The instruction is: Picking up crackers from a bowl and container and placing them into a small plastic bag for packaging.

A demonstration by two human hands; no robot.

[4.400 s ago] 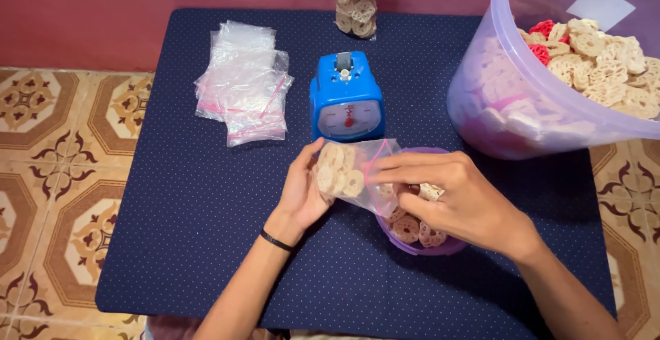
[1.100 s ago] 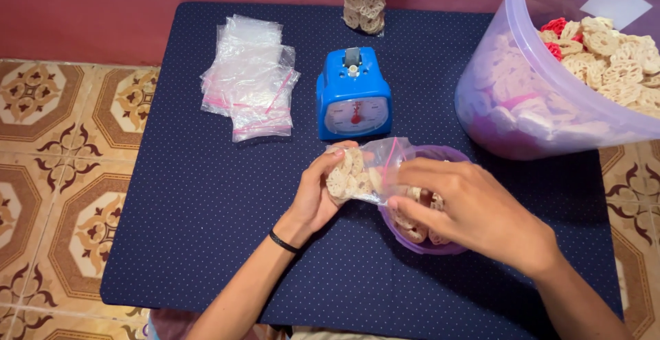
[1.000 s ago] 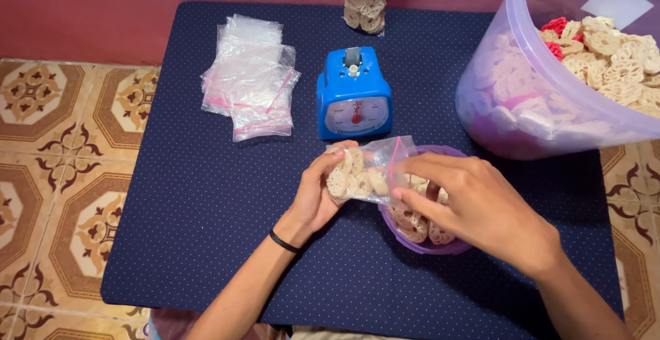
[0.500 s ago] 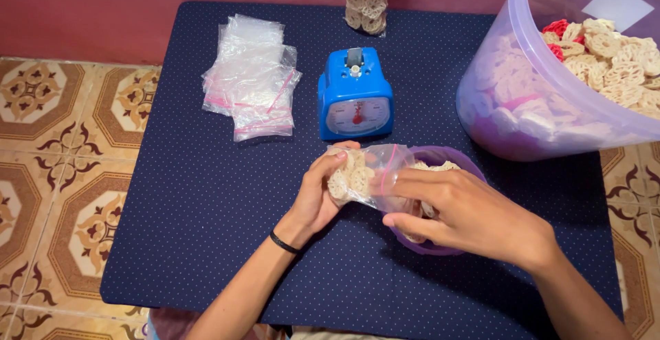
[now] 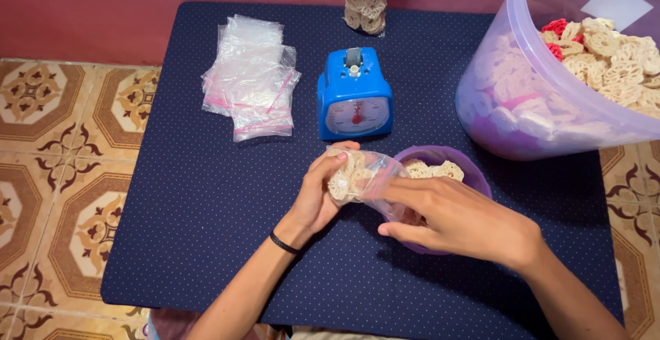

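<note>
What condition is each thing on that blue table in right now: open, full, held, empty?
Small clear bag: open, partly filled with crackers, held by left hand and right hand.
Purple bowl: holds some crackers.
Blue scale: nothing on it.
Stack of clear bags: empty, flat.
Big tub: open, much filled with crackers.

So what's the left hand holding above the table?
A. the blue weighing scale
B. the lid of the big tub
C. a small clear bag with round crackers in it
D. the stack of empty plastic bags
C: the left hand grips a small clear bag of crackers, while the blue scale and the stack of empty bags lie untouched on the table.
</note>
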